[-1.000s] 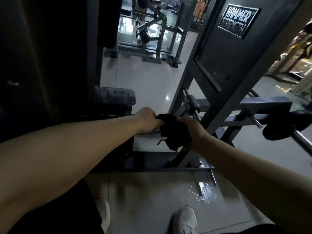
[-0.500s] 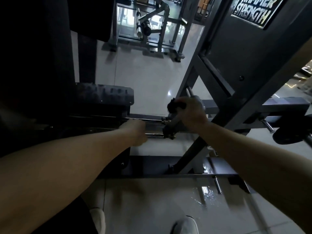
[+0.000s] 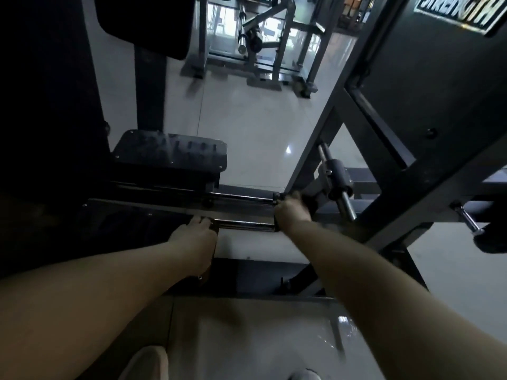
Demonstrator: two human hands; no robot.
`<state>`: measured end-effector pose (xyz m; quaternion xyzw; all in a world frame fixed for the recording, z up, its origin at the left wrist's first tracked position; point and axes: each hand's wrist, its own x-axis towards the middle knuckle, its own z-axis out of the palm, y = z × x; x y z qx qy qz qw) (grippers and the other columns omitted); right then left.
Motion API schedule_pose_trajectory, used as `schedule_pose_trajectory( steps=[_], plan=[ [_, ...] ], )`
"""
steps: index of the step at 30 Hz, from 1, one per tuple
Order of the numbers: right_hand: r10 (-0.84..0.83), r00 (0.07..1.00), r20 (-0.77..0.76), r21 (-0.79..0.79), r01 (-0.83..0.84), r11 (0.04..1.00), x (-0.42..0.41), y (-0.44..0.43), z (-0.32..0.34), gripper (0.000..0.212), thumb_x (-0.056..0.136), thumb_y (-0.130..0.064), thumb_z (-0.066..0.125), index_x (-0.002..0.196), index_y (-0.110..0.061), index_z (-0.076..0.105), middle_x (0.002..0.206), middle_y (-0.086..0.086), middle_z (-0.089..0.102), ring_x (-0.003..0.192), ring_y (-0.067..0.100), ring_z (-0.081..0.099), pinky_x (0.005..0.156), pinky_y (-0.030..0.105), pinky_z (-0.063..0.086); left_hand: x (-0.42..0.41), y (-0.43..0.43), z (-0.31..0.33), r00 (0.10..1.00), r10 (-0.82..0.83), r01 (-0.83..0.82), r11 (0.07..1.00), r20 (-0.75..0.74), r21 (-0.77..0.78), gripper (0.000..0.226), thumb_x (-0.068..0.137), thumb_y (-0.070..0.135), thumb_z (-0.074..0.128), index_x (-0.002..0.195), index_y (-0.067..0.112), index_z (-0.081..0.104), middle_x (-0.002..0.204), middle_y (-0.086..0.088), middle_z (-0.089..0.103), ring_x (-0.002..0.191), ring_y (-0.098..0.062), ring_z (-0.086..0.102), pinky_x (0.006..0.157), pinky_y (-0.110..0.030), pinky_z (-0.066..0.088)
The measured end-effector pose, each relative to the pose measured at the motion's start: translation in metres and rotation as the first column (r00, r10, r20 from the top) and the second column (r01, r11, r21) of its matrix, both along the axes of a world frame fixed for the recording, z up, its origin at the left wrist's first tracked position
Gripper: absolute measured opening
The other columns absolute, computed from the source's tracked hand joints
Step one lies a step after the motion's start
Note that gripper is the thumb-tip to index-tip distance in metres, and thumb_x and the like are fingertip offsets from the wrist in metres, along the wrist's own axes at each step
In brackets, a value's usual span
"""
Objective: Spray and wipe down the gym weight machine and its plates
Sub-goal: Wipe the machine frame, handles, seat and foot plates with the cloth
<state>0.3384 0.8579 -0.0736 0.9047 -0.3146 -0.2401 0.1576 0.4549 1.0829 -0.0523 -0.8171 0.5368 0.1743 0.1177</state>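
A: Where do we find the weight machine (image 3: 428,111) against the chrome rod (image 3: 244,225)?
B: Its dark frame rises beyond the rod and to its right; the rod itself lies crosswise, low on the machine. The black footplate (image 3: 170,156) sits just beyond the rod's left half.
A: And our hands?
B: We hold them apart, one at each end of the rod. Our left hand (image 3: 192,238) lies on the rod's left end, fingers bent over it; we cannot tell whether it grips. Our right hand (image 3: 292,212) is at the rod's right end, curled round a dark cloth (image 3: 311,201) pressed to the frame.
A: Anything smaller?
B: A weight peg (image 3: 338,182), just right of the rod's right end.
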Motion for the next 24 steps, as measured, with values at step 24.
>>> schedule_pose_trajectory(
  steps=[24],
  plan=[
    [0.004,0.979,0.205,0.164,-0.039,0.986,0.007,-0.015,-0.025,0.022,0.099,-0.007,0.053,0.113,-0.012,0.068,0.122,0.011,0.067,0.122,0.032,0.056,0.096,0.037,0.040,0.006,-0.002,0.002,0.998,0.020,-0.021,1.000,-0.054,-0.016,0.060,0.090,0.039,0.070,0.144,0.026,0.049,0.152,-0.001,0.033,0.141,-0.024,0.028,0.115,-0.041,0.035]
  ],
)
